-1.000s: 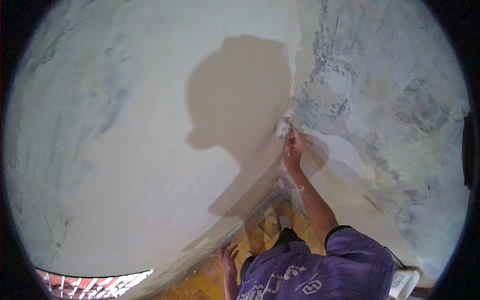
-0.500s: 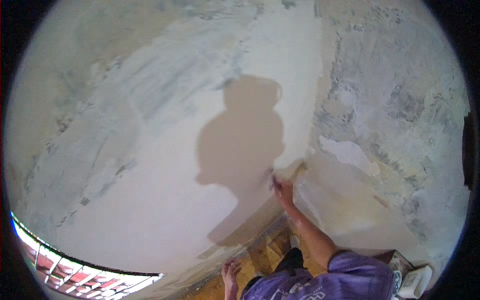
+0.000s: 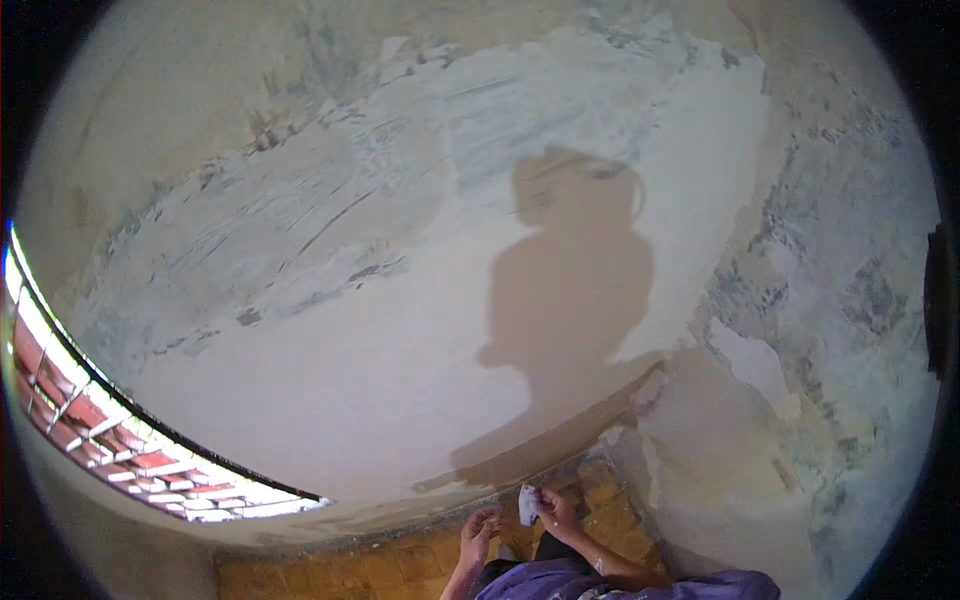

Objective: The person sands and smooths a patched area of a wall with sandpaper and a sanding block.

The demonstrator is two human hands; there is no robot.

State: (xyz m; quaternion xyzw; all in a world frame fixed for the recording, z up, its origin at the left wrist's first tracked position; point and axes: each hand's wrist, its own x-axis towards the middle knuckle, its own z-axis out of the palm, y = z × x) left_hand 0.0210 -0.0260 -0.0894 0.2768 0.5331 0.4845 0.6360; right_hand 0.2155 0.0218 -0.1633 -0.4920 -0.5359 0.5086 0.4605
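My right hand (image 3: 556, 512) is closed on a small pale flat piece (image 3: 527, 505), perhaps folded sandpaper or cloth; the exact kind cannot be made out. It is held low in front of my body, off the wall. Beside it, on the left, my left hand (image 3: 480, 530) is raised with loosely bent fingers slightly apart and nothing visible in them. A short gap separates the left fingers from the pale piece. Ahead stands a wall with a smooth white coated area (image 3: 330, 400), and my shadow (image 3: 570, 290) falls across it.
Grey, patchy rough wall (image 3: 850, 270) adjoins on the right, past the corner. At the lower left is a window with bars (image 3: 110, 430). Yellow-brown tiled floor (image 3: 390, 570) lies beneath my hands, with white specks along the wall's foot.
My right hand has come off the wall near the corner and down toward my left hand, bringing the pale piece. The view has shifted left, showing more window and floor.
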